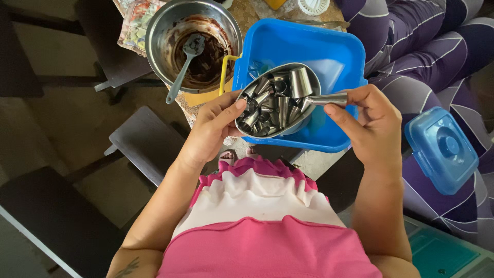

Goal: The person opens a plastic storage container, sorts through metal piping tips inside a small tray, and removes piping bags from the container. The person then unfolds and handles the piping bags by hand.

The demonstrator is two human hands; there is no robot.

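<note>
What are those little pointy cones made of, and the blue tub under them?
The little cones look like polished metal, probably steel: silver-grey, with bright glints. The right hand pinches one cone; the left hand holds their shiny oval metal dish. The blue tub looks like plastic: smooth, evenly coloured, soft sheen, rounded corners.

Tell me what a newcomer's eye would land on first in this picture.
At the centre, the left hand holds a small oval metal dish heaped with steel piping nozzles, while the right hand pinches one cone-shaped nozzle at its rim. Both hover over a bright blue plastic tub. At upper left stands a steel bowl smeared with chocolate, a spoon resting inside.
</note>
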